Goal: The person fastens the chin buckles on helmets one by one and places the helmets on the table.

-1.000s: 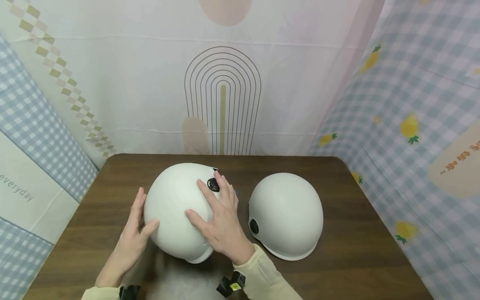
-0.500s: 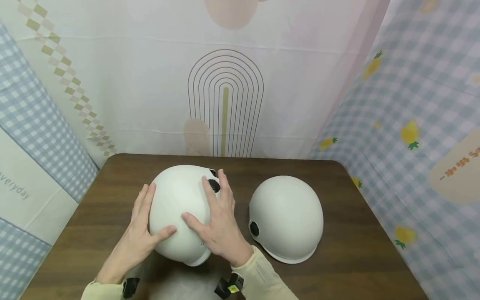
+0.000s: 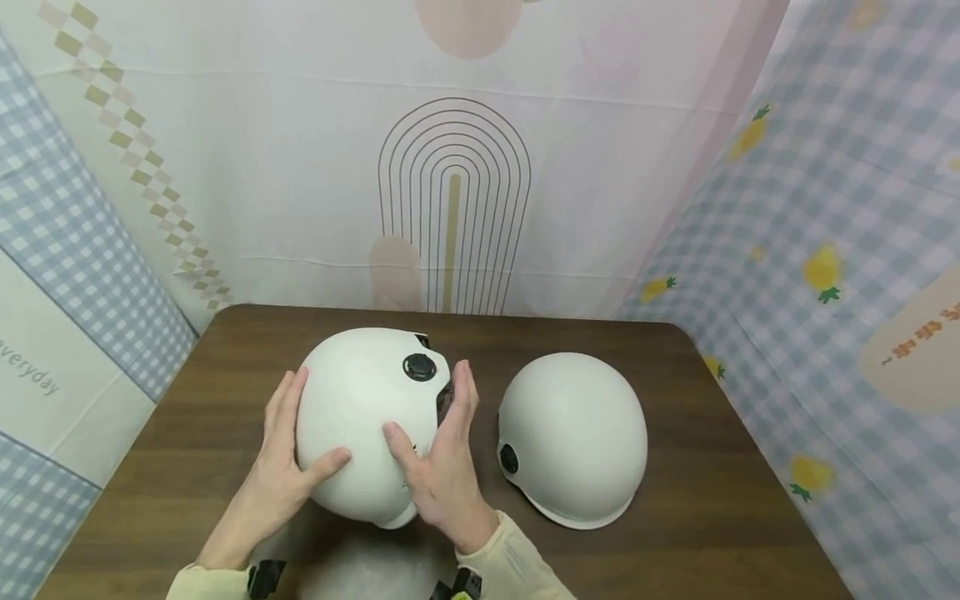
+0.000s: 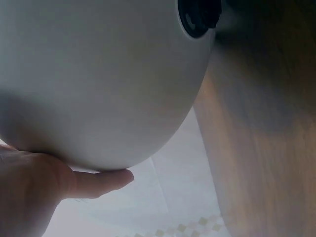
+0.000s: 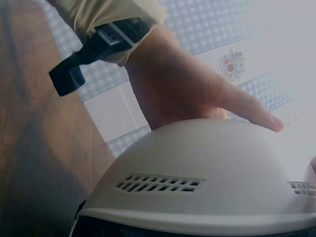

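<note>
A white helmet [image 3: 360, 400] with a round black side disc sits between the hands, left of the table's middle. My left hand [image 3: 281, 462] rests along its left side, fingers straight and thumb laid over the shell. On the other side, my right hand [image 3: 446, 467] has its thumb on the shell and its straight fingers by the right edge, near the dark opening. The right wrist view shows slotted vents low on this helmet shell [image 5: 212, 153]. Its black disc [image 4: 197, 17] shows in the left wrist view. A second white helmet [image 3: 573, 433] lies to the right, dome up, untouched.
The dark wooden table [image 3: 720, 500] has rounded far corners. Behind it hangs a white patterned cloth [image 3: 300, 167], with a blue checked cloth [image 3: 750, 350] at the right. A small black device [image 3: 467, 583] is strapped to the right wrist.
My left hand has moved forward and its thumb onto the shell. My right fingers have slid off the black disc to the helmet's right edge, leaving the disc uncovered. The second helmet stays put.
</note>
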Demonstrator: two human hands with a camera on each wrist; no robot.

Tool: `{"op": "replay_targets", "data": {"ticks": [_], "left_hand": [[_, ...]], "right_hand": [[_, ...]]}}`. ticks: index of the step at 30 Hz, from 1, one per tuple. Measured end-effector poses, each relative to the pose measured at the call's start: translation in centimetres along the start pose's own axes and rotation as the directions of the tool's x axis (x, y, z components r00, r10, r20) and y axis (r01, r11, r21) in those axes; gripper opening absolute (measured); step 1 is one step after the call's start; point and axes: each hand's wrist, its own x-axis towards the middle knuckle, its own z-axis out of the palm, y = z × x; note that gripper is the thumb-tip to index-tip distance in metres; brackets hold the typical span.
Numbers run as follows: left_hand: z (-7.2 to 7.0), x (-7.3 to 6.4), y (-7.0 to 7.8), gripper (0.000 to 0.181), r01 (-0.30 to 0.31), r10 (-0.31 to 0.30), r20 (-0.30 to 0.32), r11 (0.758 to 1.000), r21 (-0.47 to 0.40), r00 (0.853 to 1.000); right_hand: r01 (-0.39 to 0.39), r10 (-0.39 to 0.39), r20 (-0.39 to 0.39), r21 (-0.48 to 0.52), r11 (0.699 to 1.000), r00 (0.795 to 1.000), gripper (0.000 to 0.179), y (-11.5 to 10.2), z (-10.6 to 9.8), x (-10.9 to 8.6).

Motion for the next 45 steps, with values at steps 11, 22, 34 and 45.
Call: {"op": "replay_targets", "data": {"ticks": [11, 22, 34, 45], "left_hand": [[0.3, -0.1, -0.2, 0.107, -0.011, 0.01, -0.014, 0.999, -0.047, 1.0], [0.3, -0.4, -0.1, 0.105, 0.037, -0.036, 0.018, 0.996, -0.079, 0.999], [0.3, -0.8, -0.2, 0.103, 0.096, -0.09, 0.057, 0.988, -0.118, 0.994], [1.1, -1.4, -1.0, 0.099, 0.104, -0.1, 0.029, 0.965, -0.242, 0.995]], "right_hand": [[0.039, -0.038, 0.019, -0.035, 0.999, 0.999, 0.091, 0.0, 0.0, 0.1], [0.0, 0.0, 0.034, 0.001, 1.0, 0.999, 0.09, -0.5, -0.2, 0.4], [-0.026, 0.023, 0.046, 0.066, 0.997, 0.999, 0.09, -0.7, -0.2, 0.4], [-0.064, 0.054, 0.105, 0.088, 0.994, 0.993, 0.089, -1.0, 0.1, 0.4]]}}
